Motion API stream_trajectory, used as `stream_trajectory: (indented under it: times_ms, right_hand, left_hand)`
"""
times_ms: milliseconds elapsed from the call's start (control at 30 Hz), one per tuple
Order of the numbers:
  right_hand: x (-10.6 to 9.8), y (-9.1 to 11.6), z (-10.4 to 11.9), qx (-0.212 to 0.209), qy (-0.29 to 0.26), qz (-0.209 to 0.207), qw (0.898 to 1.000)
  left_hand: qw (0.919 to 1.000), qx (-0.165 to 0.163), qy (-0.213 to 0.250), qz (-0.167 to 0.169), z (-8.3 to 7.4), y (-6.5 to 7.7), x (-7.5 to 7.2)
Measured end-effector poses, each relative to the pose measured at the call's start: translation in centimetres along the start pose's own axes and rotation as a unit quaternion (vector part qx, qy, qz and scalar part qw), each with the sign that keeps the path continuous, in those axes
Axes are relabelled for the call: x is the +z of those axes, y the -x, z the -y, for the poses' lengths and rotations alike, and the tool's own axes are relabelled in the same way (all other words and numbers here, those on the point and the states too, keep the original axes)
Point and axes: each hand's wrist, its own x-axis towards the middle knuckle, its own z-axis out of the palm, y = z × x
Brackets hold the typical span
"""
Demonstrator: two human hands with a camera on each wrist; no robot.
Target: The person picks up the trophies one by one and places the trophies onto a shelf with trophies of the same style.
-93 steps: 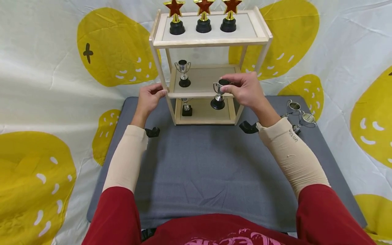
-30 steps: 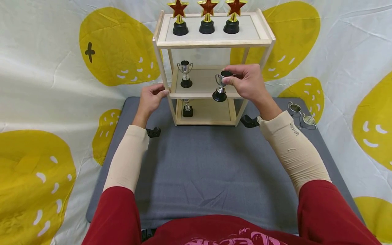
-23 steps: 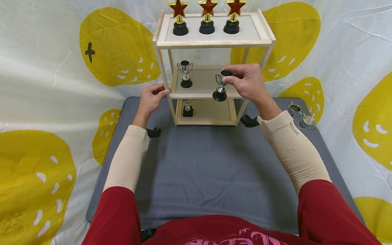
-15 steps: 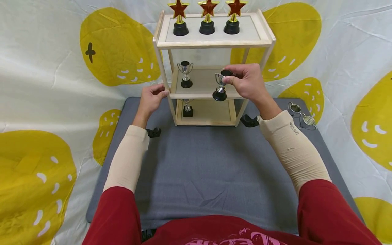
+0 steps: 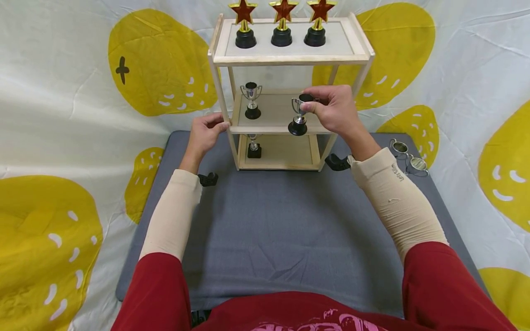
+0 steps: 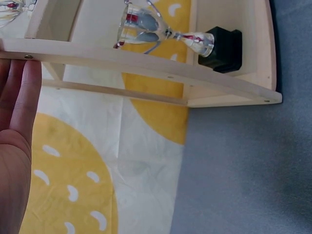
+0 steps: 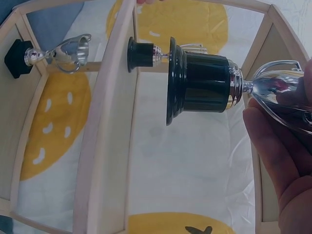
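My right hand (image 5: 337, 110) pinches a small silver trophy cup (image 5: 299, 120) by its bowl, thumb in front. The cup is upright; in the right wrist view its round black base (image 7: 200, 80) is apart from the middle shelf board (image 7: 109, 141). My left hand (image 5: 204, 135) grips the left front post of the wooden shelf rack (image 5: 290, 60), fingers along it in the left wrist view. A similar trophy cup (image 5: 251, 100) stands at left on the middle shelf. On the bottom shelf is a square-based trophy cup (image 6: 195, 41), its top hidden in the head view.
Three gold star trophies (image 5: 281, 27) stand in a row on the top shelf. At right on the grey table (image 5: 269, 220), two silver cups (image 5: 418, 163) are partly hidden by my right sleeve. Patterned cloth (image 5: 153, 64) hangs behind and at both sides.
Since the oldest frame my right hand has lifted the trophy cup slightly. Over the last second it has barely moved. My left hand keeps its place on the post.
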Motion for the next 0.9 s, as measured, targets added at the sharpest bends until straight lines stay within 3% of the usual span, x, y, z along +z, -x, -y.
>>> stream_trajectory:
  times_ms: [533, 900]
  right_hand:
    - [0.01, -0.30, -0.37, -0.009, 0.033, 0.000, 0.999]
    - [0.01, -0.70, -0.36, 0.010, 0.023, -0.001, 1.000]
  left_hand:
    - [1.0000, 0.000, -0.001, 0.000, -0.33, 0.16, 0.14]
    - [0.9999, -0.009, -0.005, -0.003, -0.14, 0.06, 0.12]
